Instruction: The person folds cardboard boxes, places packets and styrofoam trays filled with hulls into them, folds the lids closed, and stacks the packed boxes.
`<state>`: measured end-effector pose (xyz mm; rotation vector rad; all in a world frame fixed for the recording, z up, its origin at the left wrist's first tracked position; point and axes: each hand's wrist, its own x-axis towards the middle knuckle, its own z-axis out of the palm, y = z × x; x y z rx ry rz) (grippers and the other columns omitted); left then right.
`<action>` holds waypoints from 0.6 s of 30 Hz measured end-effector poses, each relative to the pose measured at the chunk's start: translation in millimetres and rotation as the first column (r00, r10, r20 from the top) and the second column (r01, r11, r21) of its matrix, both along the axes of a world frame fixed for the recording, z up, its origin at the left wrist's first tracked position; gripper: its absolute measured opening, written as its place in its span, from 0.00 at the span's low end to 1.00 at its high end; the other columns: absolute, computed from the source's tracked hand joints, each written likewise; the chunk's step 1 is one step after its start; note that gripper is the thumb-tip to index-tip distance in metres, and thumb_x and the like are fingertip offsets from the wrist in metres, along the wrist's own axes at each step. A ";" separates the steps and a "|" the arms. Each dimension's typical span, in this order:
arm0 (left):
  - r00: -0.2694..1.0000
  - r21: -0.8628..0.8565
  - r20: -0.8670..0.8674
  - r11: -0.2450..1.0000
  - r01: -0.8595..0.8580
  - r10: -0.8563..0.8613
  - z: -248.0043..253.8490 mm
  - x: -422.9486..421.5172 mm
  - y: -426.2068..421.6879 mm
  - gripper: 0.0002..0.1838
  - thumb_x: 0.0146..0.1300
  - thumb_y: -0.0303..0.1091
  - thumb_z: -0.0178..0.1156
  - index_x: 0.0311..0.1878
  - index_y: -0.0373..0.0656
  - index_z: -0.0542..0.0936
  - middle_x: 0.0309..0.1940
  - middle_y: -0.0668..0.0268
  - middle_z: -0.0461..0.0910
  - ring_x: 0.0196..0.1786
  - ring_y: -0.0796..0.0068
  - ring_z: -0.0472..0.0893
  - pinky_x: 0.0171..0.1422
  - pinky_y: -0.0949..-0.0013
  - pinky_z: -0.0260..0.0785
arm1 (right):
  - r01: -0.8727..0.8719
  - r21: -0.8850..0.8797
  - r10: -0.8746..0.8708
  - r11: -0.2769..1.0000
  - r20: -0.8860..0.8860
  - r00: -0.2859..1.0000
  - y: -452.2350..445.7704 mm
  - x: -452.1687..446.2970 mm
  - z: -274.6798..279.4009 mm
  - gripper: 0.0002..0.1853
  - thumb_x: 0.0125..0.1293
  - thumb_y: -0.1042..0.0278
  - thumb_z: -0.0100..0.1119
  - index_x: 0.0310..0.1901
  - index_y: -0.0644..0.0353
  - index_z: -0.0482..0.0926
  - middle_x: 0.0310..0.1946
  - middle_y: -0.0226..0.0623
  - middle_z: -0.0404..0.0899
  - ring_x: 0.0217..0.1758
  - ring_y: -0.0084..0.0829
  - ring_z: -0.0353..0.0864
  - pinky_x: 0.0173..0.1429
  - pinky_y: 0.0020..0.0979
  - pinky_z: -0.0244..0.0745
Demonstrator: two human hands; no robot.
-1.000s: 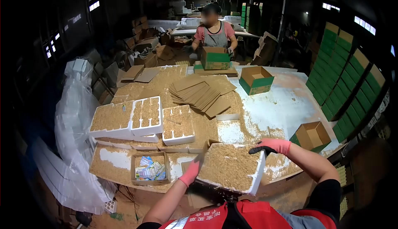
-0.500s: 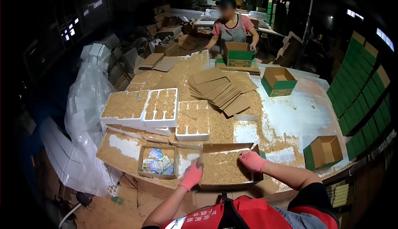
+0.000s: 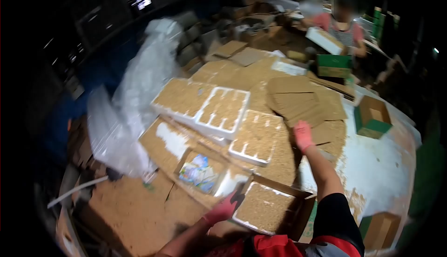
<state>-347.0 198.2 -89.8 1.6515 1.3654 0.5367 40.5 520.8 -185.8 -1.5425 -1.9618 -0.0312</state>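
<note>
My left hand (image 3: 224,209), in a pink glove with dark patches, grips the left wall of an open cardboard box (image 3: 305,217). Inside that box sits a white-edged foam tray (image 3: 265,206) filled with tan shavings-like material. My right hand (image 3: 303,136), also pink-gloved, reaches forward to a fanned stack of cardboard sheets (image 3: 293,99). Its fingers are stretched out at the near edge of the stack; blur hides whether a sheet is between them. To the left of the box, a smaller carton (image 3: 218,168) contains several blue-and-white packets (image 3: 199,171).
Filled foam trays (image 3: 223,109) lie left of the sheets, one (image 3: 257,138) nearest the box. Green-and-brown boxes (image 3: 372,117) stand at right. Across the table (image 3: 372,164), a co-worker (image 3: 342,31) holds a white tray (image 3: 324,40) near a green box (image 3: 334,66). Plastic wrapping (image 3: 144,84) hangs at left.
My right hand has left the box and moved forward to the cardboard sheets. My left hand stays at the box's left wall. The view has turned left; the co-worker now holds up a white tray.
</note>
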 end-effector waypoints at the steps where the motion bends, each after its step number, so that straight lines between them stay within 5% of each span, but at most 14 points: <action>1: 0.997 0.186 0.080 0.982 -0.014 -0.001 13.4 -3.6 -4.9 0.28 0.69 0.30 0.50 0.72 0.38 0.62 0.59 0.49 0.76 0.62 0.52 0.76 0.68 0.60 0.66 | 0.084 0.061 -0.098 0.995 0.280 0.955 6.8 0.1 5.9 0.03 0.64 0.72 0.46 0.35 0.52 0.71 0.34 0.36 0.70 0.39 0.32 0.71 0.41 0.33 0.69; 3: 0.958 0.095 0.283 0.992 -0.082 0.053 21.2 -28.0 -13.1 0.26 0.67 0.23 0.51 0.70 0.36 0.65 0.58 0.54 0.78 0.59 0.63 0.78 0.66 0.62 0.69 | 0.152 0.072 -0.160 0.986 0.678 0.718 -6.9 -21.9 72.0 0.07 0.64 0.70 0.47 0.40 0.50 0.76 0.39 0.37 0.74 0.44 0.36 0.74 0.44 0.37 0.69; 5: 0.949 0.024 0.242 0.977 -0.214 0.202 21.4 -64.4 -14.2 0.25 0.65 0.20 0.54 0.66 0.35 0.68 0.58 0.56 0.78 0.58 0.70 0.79 0.63 0.63 0.72 | 0.060 0.077 -0.095 0.995 0.600 0.794 -8.1 -27.3 104.6 0.09 0.62 0.71 0.49 0.42 0.52 0.77 0.40 0.39 0.74 0.47 0.39 0.74 0.47 0.37 0.69; 6: 0.959 0.087 0.087 0.957 -0.277 0.270 32.2 -79.2 -9.0 0.21 0.64 0.24 0.58 0.61 0.37 0.73 0.55 0.57 0.80 0.55 0.68 0.81 0.58 0.64 0.74 | 0.000 0.111 -0.062 0.994 0.554 0.830 -19.4 -26.1 128.3 0.09 0.62 0.72 0.50 0.41 0.53 0.77 0.40 0.40 0.74 0.47 0.40 0.74 0.48 0.38 0.69; 7: 0.922 0.256 -0.258 0.940 -0.224 0.290 34.1 -100.3 -3.8 0.16 0.63 0.31 0.61 0.55 0.41 0.78 0.48 0.57 0.82 0.49 0.60 0.82 0.53 0.61 0.75 | -0.051 0.116 -0.013 0.992 0.493 0.870 -40.3 -31.3 159.1 0.09 0.58 0.74 0.55 0.41 0.57 0.77 0.41 0.41 0.74 0.48 0.43 0.74 0.50 0.38 0.70; 10: 0.763 0.363 -0.502 0.899 -0.243 0.408 -3.7 -152.5 32.1 0.12 0.59 0.37 0.63 0.46 0.47 0.82 0.40 0.59 0.82 0.43 0.55 0.81 0.49 0.57 0.73 | -0.066 -0.039 0.076 0.997 0.358 0.931 -120.1 -43.9 232.0 0.12 0.54 0.79 0.62 0.40 0.61 0.74 0.42 0.43 0.74 0.50 0.45 0.74 0.52 0.40 0.71; 12: 0.659 0.488 -0.620 0.867 -0.101 0.426 -51.2 -176.4 67.4 0.17 0.57 0.42 0.65 0.48 0.49 0.81 0.45 0.59 0.79 0.49 0.59 0.79 0.51 0.56 0.71 | -0.017 -0.133 0.035 0.991 0.133 0.990 -181.0 -51.3 262.0 0.12 0.53 0.81 0.63 0.40 0.62 0.73 0.42 0.44 0.74 0.47 0.44 0.76 0.47 0.40 0.73; 15: 0.354 0.104 -0.924 0.986 -0.133 0.145 -26.6 -171.7 114.5 0.22 0.55 0.47 0.67 0.51 0.48 0.81 0.51 0.58 0.77 0.54 0.58 0.77 0.55 0.56 0.69 | -0.110 -0.219 0.093 0.970 -0.087 0.992 -269.5 -67.5 281.9 0.13 0.54 0.84 0.62 0.40 0.63 0.74 0.43 0.43 0.75 0.44 0.42 0.76 0.42 0.36 0.74; 18: 0.449 0.085 -0.877 0.975 -0.204 0.171 -56.2 -188.2 136.8 0.25 0.54 0.50 0.68 0.51 0.46 0.81 0.53 0.57 0.75 0.54 0.55 0.77 0.58 0.58 0.69 | -0.391 -0.474 0.513 0.789 0.158 0.844 -336.3 -107.2 286.9 0.12 0.56 0.79 0.59 0.43 0.59 0.77 0.46 0.42 0.75 0.50 0.41 0.76 0.49 0.36 0.75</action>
